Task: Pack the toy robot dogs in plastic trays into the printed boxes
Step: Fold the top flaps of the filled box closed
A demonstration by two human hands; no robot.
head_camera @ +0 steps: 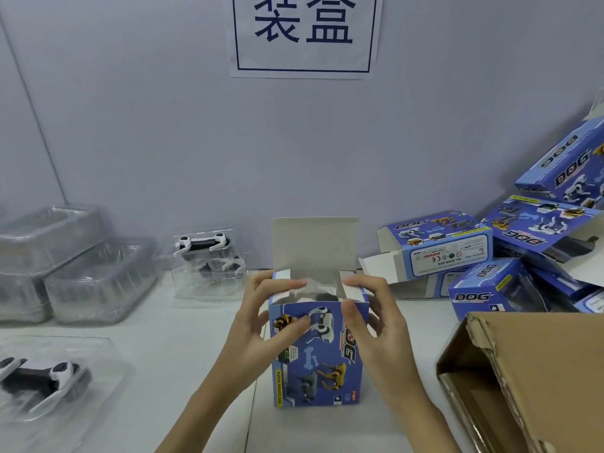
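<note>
Far left, stacked empty clear plastic trays (pixel 75 256) are sitting against the wall, and nearer the viewer a toy robot dog in its tray (pixel 45 377) is lying on the tabletop (pixel 183 338); a second trayed dog (pixel 206 256) is waiting further back, beside the wall. Centre: one printed box (pixel 315 348) is standing upright on the tabletop, its top lid flap (pixel 315 243) raised and something dark, seemingly a trayed dog, showing inside the mouth. The left hand (pixel 261 325) is gripping the box's upper left corner, thumb on the front panel and fingers curling over the left side flap (pixel 282 276). The right hand (pixel 369 315) is gripping the upper right corner likewise, fingers resting on the right side flap (pixel 354 287). The step appears to be closing: both side flaps want folding inward and flat before the lid is brought down, with the tuck tab guided inside the front wall and the box kept square. Right: a heap of further printed boxes (pixel 457 250) is lying against the wall, several open-ended, and an open brown shipping carton (pixel 529 371) is standing at the near right.
</note>
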